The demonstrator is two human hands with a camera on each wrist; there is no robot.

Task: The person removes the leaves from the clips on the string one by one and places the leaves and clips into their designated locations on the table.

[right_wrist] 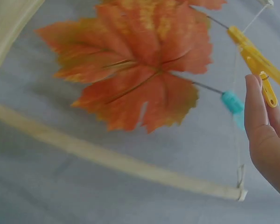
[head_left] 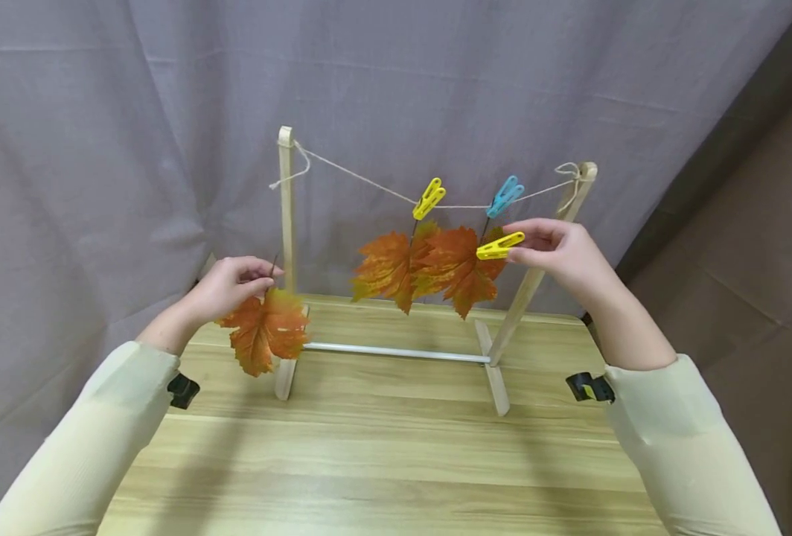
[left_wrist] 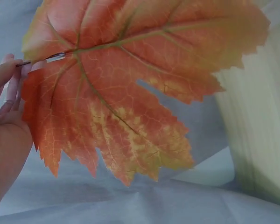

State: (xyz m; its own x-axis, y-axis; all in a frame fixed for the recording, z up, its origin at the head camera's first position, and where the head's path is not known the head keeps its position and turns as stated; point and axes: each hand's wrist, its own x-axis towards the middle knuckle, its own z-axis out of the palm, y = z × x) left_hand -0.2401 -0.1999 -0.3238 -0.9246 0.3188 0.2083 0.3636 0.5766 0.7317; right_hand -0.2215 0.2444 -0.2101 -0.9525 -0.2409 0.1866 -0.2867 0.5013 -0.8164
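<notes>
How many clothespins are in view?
3: one yellow clothespin and one blue clothespin on the string, and a second yellow clothespin pinched in the right hand.

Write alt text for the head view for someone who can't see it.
A person's left hand holds an orange leaf by its stem while the right hand pinches a yellow clothespin. Two similar leaves hang from a string between wooden posts, clipped by another yellow clothespin and a blue clothespin.

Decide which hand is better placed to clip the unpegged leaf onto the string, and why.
Probably the right hand: it holds a yellow clothespin, while the left hand is occupied, pinching the unpegged leaf by its stem.
</notes>
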